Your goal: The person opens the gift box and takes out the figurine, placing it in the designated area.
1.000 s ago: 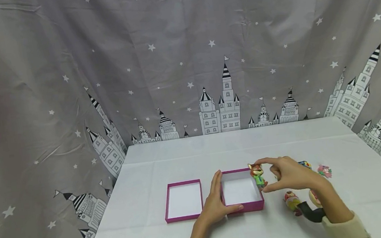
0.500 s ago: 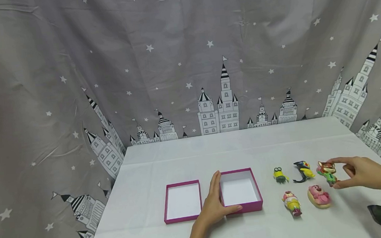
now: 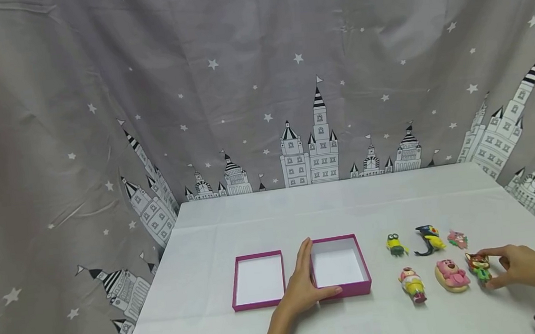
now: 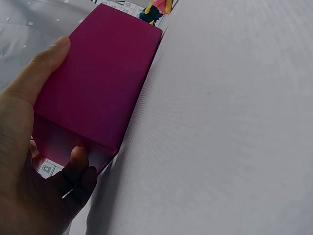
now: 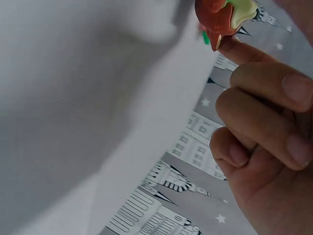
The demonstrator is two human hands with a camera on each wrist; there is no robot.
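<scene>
My left hand (image 3: 301,280) grips the near left corner of an uncovered magenta box (image 3: 358,288) with a white inside. The thumb lies along the box's front wall, the fingers along its left side. In the left wrist view the box's magenta wall (image 4: 102,78) fills much of the scene. My right hand (image 3: 524,266) pinches a fox figurine (image 3: 479,267) in a green shirt between thumb and index finger, close over the table at the right. The right wrist view shows only part of the fox figurine (image 5: 215,19), with the other fingers curled towards the palm.
A shallow magenta-edged lid (image 3: 258,280) lies left of the box. Between box and fox are a minion figure (image 3: 396,245), a black-and-yellow figure (image 3: 430,238), a pink bear on a round base (image 3: 451,275), a small pink figure (image 3: 457,239) and a yellow-clothed figure (image 3: 412,285).
My right hand has carried the fox figurine from beside the box across to the far right of the other figures and lowered it towards the table. My left hand stays on the box.
</scene>
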